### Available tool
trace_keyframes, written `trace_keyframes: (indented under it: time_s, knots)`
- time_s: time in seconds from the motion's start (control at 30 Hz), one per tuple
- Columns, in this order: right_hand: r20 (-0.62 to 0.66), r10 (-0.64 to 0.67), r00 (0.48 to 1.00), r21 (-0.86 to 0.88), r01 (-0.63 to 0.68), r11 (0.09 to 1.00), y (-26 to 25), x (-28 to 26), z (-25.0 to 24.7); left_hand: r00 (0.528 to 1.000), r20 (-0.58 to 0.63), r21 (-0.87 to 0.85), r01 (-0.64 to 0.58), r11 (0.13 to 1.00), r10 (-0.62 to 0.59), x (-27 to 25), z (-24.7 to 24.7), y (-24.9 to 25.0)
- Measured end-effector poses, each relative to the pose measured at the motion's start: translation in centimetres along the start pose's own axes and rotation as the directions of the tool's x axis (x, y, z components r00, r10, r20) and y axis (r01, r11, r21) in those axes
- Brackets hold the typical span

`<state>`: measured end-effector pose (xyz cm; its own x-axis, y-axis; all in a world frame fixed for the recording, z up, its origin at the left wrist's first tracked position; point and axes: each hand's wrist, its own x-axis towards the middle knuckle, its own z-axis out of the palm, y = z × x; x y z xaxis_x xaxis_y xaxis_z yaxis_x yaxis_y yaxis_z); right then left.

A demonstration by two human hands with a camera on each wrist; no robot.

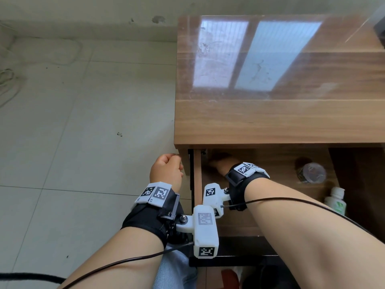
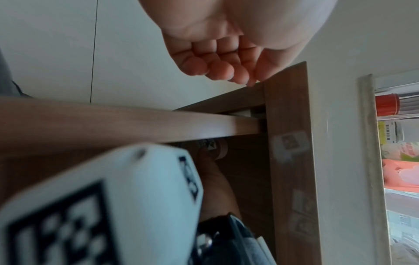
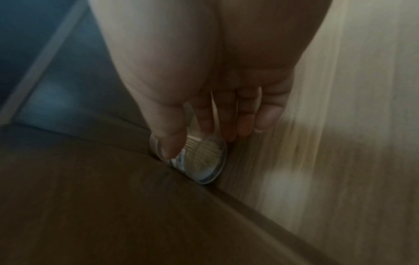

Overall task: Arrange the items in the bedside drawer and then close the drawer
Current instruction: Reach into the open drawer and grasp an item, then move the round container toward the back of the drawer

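The right hand [image 3: 204,86] is pinching a clear jar [image 3: 199,157] into the drawer [image 1: 198,184] corner while the left hand [image 1: 166,172], fingers curled empty, is idling; release follows.

A pale tiled floor [image 1: 73,126] lies left of the glossy wooden bedside-table top [image 1: 270,113].

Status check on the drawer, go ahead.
Left hand curled, empty, at the cabinet edge. Right hand holds a clear jar at the back corner of the open drawer. Second jar and white bottle inside.
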<state>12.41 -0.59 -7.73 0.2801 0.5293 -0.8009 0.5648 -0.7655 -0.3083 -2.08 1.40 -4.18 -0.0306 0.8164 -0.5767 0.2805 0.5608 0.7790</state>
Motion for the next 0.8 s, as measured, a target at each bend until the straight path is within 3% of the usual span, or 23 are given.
trace_keyframes:
  time_s: [0.33, 0.57, 0.8]
  knots:
    - [-0.008, 0.116, 0.993, 0.006, -0.116, 0.993, 3.8, -1.0, -1.7, 0.999, 0.042, -0.012, -0.019, 1.000, 0.020, -1.4, 1.2, 1.0]
    - [-0.127, 0.284, 0.950, -0.347, -0.310, 0.885, 11.4, -2.1, -4.5, 0.998, 0.045, 0.008, -0.052, 0.999, 0.051, -2.9, 2.0, 1.2]
    - [-0.103, 0.346, 0.933, -0.337, -0.360, 0.870, 15.8, -1.0, -5.0, 0.997, 0.024, 0.035, -0.070, 0.997, 0.069, -3.5, 2.5, 1.4]
